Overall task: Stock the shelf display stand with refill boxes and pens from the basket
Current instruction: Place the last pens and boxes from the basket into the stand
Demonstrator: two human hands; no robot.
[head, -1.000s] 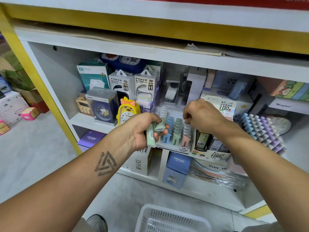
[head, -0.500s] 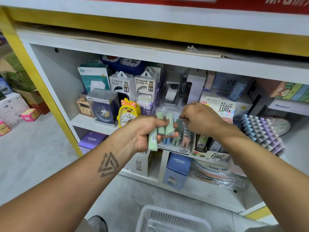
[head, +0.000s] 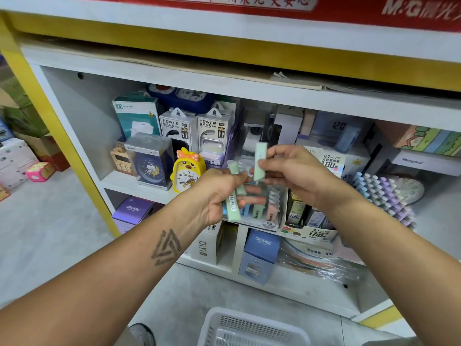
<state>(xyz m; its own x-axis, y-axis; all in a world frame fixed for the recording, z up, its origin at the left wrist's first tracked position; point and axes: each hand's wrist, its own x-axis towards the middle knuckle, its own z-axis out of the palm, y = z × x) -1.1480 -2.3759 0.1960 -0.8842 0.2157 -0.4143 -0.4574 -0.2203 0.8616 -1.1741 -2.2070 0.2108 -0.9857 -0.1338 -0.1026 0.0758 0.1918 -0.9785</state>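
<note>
Refill boxes — transfer to display stand in hand

Refill box (head: 260,161), pale green, is pinched upright in the right hand (head: 291,171) above the display stand (head: 264,208). Left hand (head: 219,193) grips the remaining green boxes (head: 233,203) just beside it. Judged step: slotting one box; the next move calls for lowering it into a free green-row slot — slots are partly hidden by both hands. Basket (head: 249,328) is cut off below.
</note>
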